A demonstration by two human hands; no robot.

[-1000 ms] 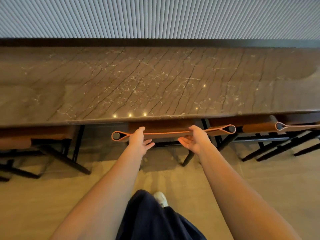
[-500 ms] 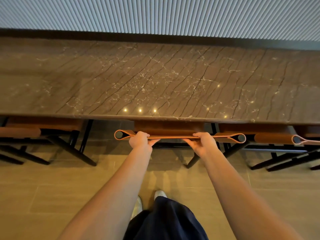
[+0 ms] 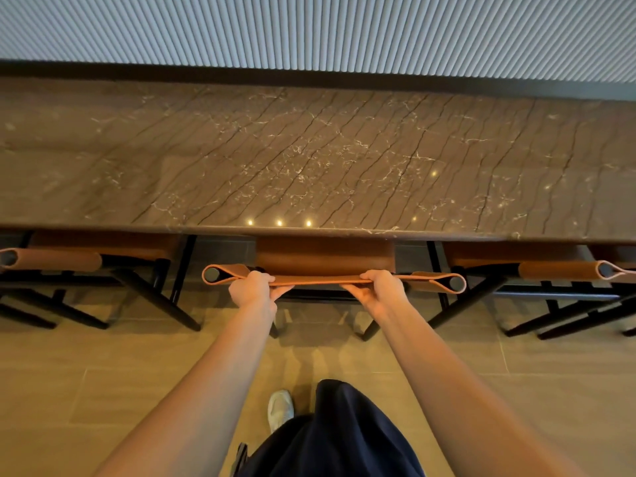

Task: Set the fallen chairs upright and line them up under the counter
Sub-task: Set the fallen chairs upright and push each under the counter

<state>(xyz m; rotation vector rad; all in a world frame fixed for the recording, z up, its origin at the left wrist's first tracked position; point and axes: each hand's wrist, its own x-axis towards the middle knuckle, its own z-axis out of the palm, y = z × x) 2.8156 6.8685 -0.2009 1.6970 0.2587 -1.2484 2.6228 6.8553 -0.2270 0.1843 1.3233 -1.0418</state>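
The middle chair stands upright with its brown seat partly under the dark marble counter. Its tan leather backrest strap runs between two black posts. My left hand grips the strap left of centre and my right hand grips it right of centre, fingers curled over the top. A second chair stands upright under the counter at the left, and a third chair at the right. A fourth backrest strap shows at the far right edge.
A ribbed grey wall rises behind the counter. Black chair legs splay out over the tan tiled floor. My dark trouser leg and a white shoe are just behind the middle chair.
Both hands have gone from open beside the backrest strap to gripping it. The chair's seat sits farther under the counter, and I have stepped closer.
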